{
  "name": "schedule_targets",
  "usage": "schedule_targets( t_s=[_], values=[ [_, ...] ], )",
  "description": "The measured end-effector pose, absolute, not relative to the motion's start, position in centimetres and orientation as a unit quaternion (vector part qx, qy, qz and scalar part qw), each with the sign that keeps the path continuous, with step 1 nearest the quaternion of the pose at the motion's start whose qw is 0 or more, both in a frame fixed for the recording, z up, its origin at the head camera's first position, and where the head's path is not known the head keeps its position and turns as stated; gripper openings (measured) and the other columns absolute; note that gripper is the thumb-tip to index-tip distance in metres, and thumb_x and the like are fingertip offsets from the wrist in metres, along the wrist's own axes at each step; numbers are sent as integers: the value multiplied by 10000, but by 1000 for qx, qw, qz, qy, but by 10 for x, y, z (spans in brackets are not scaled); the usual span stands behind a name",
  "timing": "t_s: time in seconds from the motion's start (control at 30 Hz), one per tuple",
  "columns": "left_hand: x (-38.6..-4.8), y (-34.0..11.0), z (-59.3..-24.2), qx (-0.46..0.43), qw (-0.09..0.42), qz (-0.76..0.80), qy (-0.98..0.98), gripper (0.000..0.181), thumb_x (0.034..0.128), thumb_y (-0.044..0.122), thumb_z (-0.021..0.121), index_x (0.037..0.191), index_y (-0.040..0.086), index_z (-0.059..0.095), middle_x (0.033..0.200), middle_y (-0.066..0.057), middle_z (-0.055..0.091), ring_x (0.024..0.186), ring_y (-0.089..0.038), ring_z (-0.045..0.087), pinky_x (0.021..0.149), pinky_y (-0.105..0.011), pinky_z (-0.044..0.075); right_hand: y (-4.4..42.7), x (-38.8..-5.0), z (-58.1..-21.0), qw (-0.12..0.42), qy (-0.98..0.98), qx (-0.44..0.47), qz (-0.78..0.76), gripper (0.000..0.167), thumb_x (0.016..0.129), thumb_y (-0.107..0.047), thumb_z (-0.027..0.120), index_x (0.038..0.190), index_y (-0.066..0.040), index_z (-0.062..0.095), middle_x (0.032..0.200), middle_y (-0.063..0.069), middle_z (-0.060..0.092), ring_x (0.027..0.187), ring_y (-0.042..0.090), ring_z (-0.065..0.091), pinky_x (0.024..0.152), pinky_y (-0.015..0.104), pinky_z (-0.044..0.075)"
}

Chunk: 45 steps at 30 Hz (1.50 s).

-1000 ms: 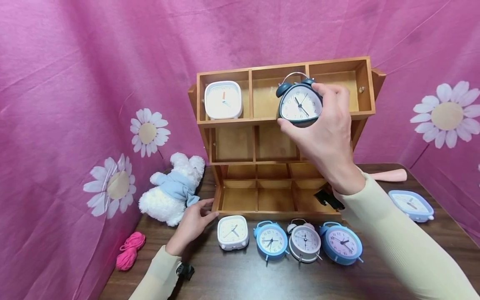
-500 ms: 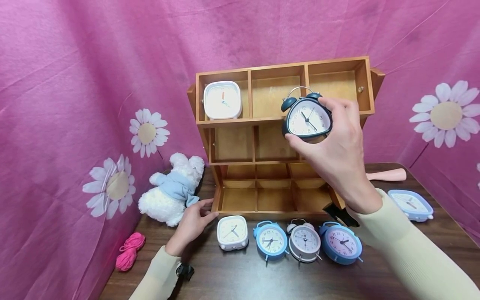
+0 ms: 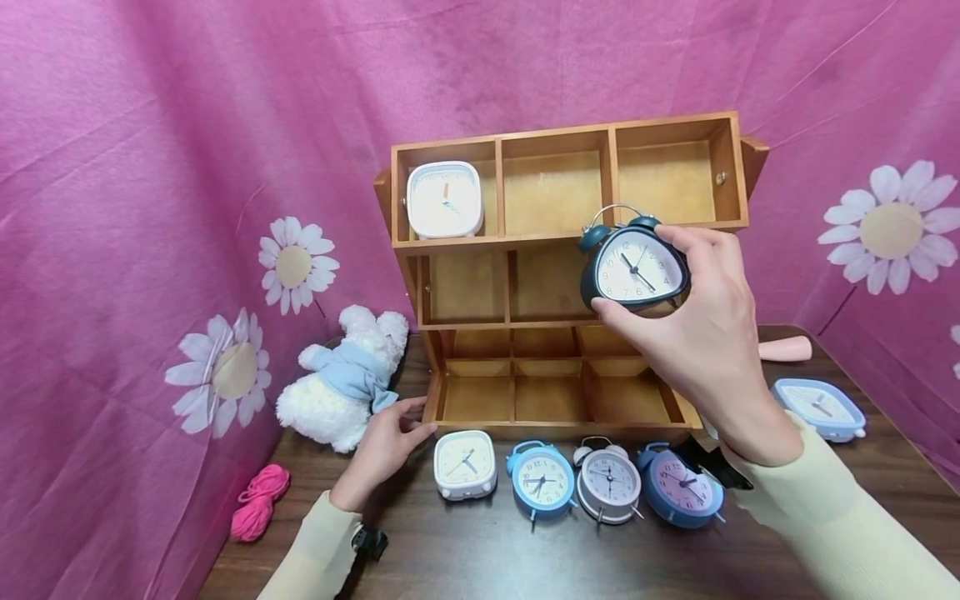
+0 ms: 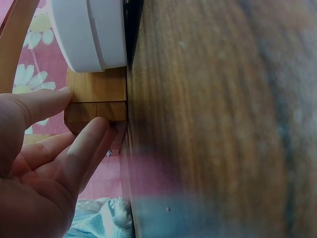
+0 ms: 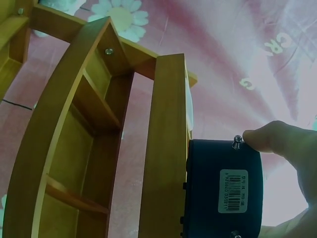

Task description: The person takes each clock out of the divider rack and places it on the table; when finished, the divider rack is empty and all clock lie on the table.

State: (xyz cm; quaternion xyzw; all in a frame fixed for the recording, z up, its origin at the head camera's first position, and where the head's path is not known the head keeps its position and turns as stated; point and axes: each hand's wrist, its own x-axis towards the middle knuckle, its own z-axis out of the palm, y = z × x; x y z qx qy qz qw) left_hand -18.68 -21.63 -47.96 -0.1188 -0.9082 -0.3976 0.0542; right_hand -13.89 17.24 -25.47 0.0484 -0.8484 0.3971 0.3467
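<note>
My right hand (image 3: 701,325) grips a dark teal twin-bell alarm clock (image 3: 641,265) by its sides, thumb at the lower left and fingers at the upper right. The clock hangs in front of the shelf's second tier; in the right wrist view the underside of this clock (image 5: 223,178) shows a barcode label. My left hand (image 3: 386,450) holds the bottom left corner of the wooden shelf (image 3: 555,432), its thumb and fingers on either side of the board end (image 4: 96,110). A white square clock (image 3: 446,200) sits in the top left compartment.
In front of the shelf stand a white square clock (image 3: 465,465), a blue clock (image 3: 542,481), a pale twin-bell clock (image 3: 609,483) and another blue clock (image 3: 667,492). A plush toy (image 3: 345,379) and pink yarn (image 3: 258,502) lie left; a light-blue clock (image 3: 819,408) and pink handle (image 3: 786,349) are right.
My right hand has brought the teal clock down and to the right, from before the top tier's middle compartment to before the second tier. The left hand stays at the shelf corner.
</note>
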Motion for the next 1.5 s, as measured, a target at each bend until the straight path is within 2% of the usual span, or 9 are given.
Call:
schedule_targets(
  t_s=[0.2,0.3,0.47,0.67,0.8,0.93,1.07,1.3,1.5],
  values=[
    [-198,-224,-500,-111,49,-395,-910,542,989,326,879,1438,59,733,1070,-84,849,892,-96,786,725,-253,594,180,-132,-260,345,-854,39,386,933,733,-272,1039,1557,-119,627,1474,169,572,1293,310,573,980,339,372],
    [-202,-226,-505,-114,47,-398,-909,549,996,360,873,1441,71,733,1071,-72,847,894,-82,778,717,-254,595,183,-128,-263,343,-858,29,382,914,737,-273,1036,1547,-136,636,1465,152,573,1142,215,551,894,270,336],
    [-194,-222,-490,-124,50,-400,-907,537,1014,334,851,1430,19,722,1072,-125,841,888,-135,783,707,-271,587,189,-118,-266,326,-869,1,371,925,752,-301,1037,1571,-184,622,1478,124,565,992,80,459,838,311,295],
    [-184,-213,-470,-107,42,-405,-907,496,1008,251,847,1416,-1,724,1041,-147,835,884,-168,781,718,-288,578,198,-111,-269,301,-883,-21,359,965,770,-338,1030,1610,-172,585,1538,158,539,1066,229,521,862,438,266],
    [-188,-215,-476,-105,37,-402,-909,502,1011,271,850,1422,12,725,1054,-131,837,895,-162,783,721,-293,583,204,-106,-274,287,-887,-25,360,972,772,-329,1027,1613,-138,579,1557,183,522,1210,367,571,904,386,328],
    [-198,-223,-494,-87,24,-395,-914,520,1005,333,863,1449,98,732,1109,-61,847,932,-94,777,758,-247,588,213,-102,-281,286,-889,-26,358,963,762,-313,1034,1601,-140,595,1547,164,528,1076,129,601,847,181,383],
    [-203,-228,-507,-107,37,-397,-911,553,1010,382,856,1454,79,724,1120,-101,847,925,-110,788,741,-271,597,219,-100,-289,294,-887,-30,356,956,732,-283,1052,1576,-144,625,1523,159,551,1042,-91,461,852,126,353],
    [-195,-223,-493,-112,40,-395,-911,545,1004,319,862,1444,32,716,1083,-108,849,909,-145,799,734,-308,600,232,-95,-301,280,-893,-42,349,985,717,-279,1053,1583,-118,614,1547,197,546,1290,346,540,903,225,316],
    [-183,-212,-471,-88,32,-401,-911,499,1004,234,854,1426,5,721,1083,-147,845,943,-207,811,783,-334,617,244,-89,-313,252,-906,-66,332,986,749,-325,1035,1598,-99,588,1581,226,516,1325,454,546,902,442,363]
  ],
)
